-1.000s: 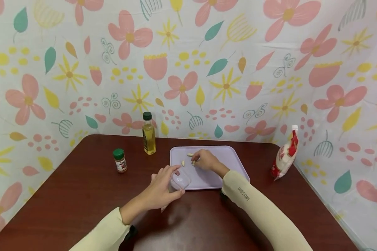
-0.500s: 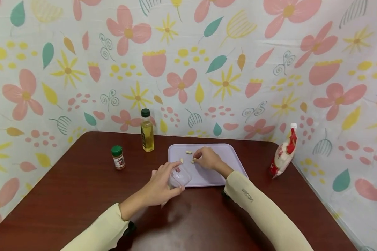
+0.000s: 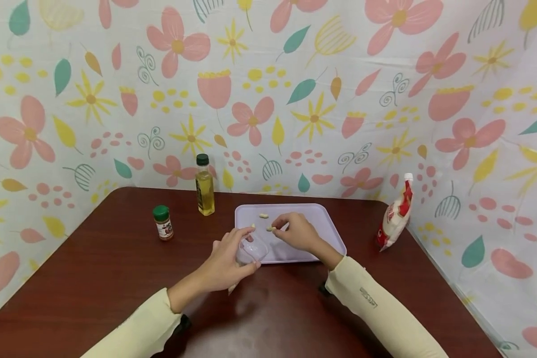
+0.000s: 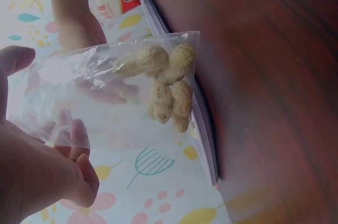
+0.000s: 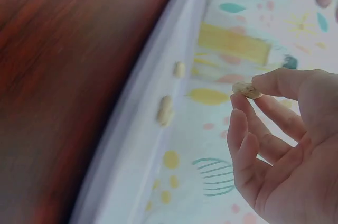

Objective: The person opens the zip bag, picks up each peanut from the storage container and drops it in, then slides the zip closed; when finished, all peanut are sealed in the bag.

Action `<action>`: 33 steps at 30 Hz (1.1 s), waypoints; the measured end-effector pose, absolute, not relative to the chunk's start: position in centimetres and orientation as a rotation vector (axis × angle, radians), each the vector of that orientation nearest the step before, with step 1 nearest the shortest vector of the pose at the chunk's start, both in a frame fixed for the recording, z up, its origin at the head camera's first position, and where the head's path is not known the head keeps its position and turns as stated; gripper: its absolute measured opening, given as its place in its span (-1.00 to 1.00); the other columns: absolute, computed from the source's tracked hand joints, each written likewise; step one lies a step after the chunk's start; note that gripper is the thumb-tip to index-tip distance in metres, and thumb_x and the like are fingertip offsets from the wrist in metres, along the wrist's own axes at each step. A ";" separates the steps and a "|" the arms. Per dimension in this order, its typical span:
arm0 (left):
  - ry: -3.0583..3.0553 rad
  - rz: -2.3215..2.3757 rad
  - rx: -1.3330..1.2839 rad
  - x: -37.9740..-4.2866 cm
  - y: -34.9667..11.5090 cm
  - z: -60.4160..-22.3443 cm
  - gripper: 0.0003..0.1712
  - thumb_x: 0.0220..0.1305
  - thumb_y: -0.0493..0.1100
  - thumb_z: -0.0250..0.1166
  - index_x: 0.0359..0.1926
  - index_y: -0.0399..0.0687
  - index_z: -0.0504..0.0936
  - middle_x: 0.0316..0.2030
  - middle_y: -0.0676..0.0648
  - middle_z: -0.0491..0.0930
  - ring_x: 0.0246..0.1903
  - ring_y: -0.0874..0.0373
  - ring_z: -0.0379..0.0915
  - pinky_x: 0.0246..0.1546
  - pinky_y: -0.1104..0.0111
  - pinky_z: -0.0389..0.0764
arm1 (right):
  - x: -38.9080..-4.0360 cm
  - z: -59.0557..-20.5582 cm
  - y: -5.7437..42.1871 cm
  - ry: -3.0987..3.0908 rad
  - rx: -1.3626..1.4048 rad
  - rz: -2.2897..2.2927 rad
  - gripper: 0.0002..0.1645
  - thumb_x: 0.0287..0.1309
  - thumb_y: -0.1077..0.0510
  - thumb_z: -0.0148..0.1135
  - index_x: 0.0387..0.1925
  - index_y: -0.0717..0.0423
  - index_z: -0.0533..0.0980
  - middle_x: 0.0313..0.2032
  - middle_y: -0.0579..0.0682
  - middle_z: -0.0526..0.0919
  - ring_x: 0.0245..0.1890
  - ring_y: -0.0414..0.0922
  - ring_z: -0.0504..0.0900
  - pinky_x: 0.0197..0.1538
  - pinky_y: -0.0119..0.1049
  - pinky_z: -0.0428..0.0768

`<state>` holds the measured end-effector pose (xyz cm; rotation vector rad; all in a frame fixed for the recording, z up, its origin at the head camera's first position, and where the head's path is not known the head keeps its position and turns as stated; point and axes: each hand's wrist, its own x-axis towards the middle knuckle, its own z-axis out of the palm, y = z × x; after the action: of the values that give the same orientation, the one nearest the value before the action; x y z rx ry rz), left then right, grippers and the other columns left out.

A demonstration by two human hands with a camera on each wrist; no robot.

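Observation:
My left hand (image 3: 225, 261) holds a clear plastic bag (image 3: 252, 250) by its mouth, fingers and thumb spread apart around the opening. Several unshelled peanuts (image 4: 161, 100) lie at the bottom of the bag in the left wrist view. Over the lilac tray (image 3: 313, 219) is my right hand (image 3: 297, 232), which pinches one peanut (image 5: 246, 90) between thumb and fingertips. Two more peanuts show on the tray in the right wrist view: a longer one (image 5: 165, 111) and a smaller-looking one (image 5: 179, 70). The bag hangs at the tray's front left corner.
A bottle of yellow oil (image 3: 205, 191) and a green-capped jar (image 3: 163, 223) stand at the left. On the right is a red and white pouch (image 3: 395, 219) with a white cap. Behind the brown table (image 3: 94, 278) hangs a floral curtain (image 3: 250, 74).
The right wrist has moved right and toward the body, while the peanut stays at the fingertips. My left hand keeps hold of the bag. The head view has shifted slightly.

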<state>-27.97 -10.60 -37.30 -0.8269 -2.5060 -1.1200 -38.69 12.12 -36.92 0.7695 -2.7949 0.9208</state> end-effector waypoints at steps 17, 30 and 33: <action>-2.495 -1.042 -0.733 -27.8 -10.4 -37.1 -0.13 0.09 -0.01 0.44 0.37 -0.19 0.31 -0.01 -0.05 0.47 0.04 0.02 0.38 -0.20 0.13 0.20 | -32.1 -33.4 11.5 -2.398 0.882 1.227 -0.95 0.19 0.14 0.39 -0.33 0.01 0.72 -0.40 -0.17 0.73 -0.52 -0.20 0.63 -0.44 -0.25 0.59; -2.535 -1.081 -0.731 -27.7 -10.5 -36.9 -0.13 0.12 0.02 0.42 0.39 -0.17 0.29 0.03 -0.06 0.46 0.05 -0.04 0.38 -0.18 0.13 0.17 | -29.7 -32.5 10.4 -2.322 1.044 1.301 -0.88 0.18 0.19 0.38 -0.24 0.11 0.71 -0.29 -0.12 0.75 -0.43 -0.19 0.63 -0.43 -0.32 0.57; -2.540 -1.084 -0.729 -27.6 -10.5 -36.9 -0.14 0.14 0.02 0.41 0.39 -0.18 0.28 0.03 -0.06 0.45 0.07 -0.07 0.37 -0.18 0.11 0.16 | -29.7 -32.5 10.5 -2.329 1.050 1.276 -0.86 0.15 0.21 0.39 -0.23 0.15 0.71 -0.28 -0.13 0.75 -0.43 -0.22 0.63 -0.47 -0.33 0.55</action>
<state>-27.63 -10.53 -36.92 -0.7287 -2.5402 -1.0842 -29.67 10.47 -32.51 1.0501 -2.3287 1.2761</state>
